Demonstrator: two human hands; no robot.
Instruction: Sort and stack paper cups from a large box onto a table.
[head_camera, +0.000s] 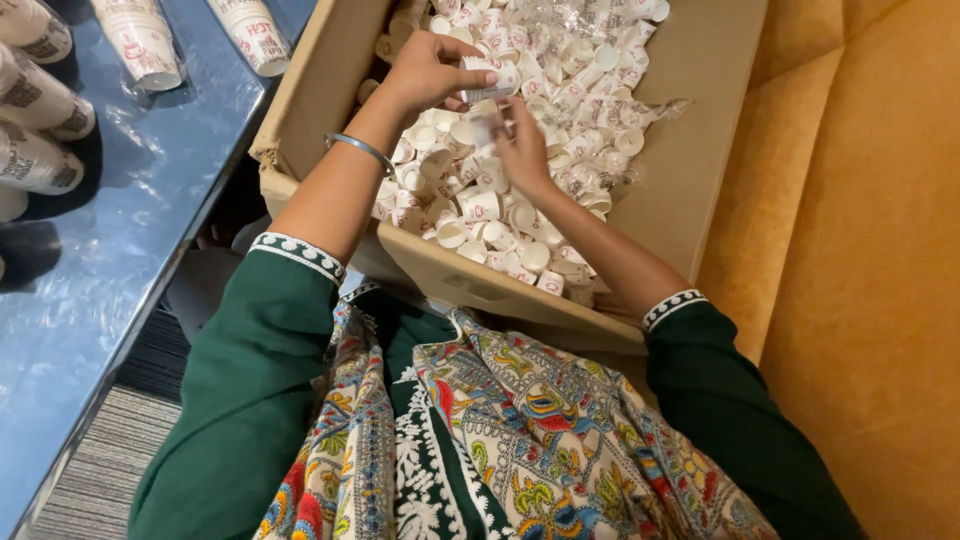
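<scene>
A large open cardboard box rests on my lap, filled with several small white paper cups. My left hand reaches into it and grips a short stack of these cups lying sideways. My right hand is just below, its fingers closed around another small cup that is blurred. A thin metal bangle circles my left wrist. Both arms wear dark green sleeves with white trim.
A glossy blue table lies to the left with wrapped stacks of larger printed paper cups on it. An orange-yellow sofa fills the right side. Striped grey carpet shows at the lower left.
</scene>
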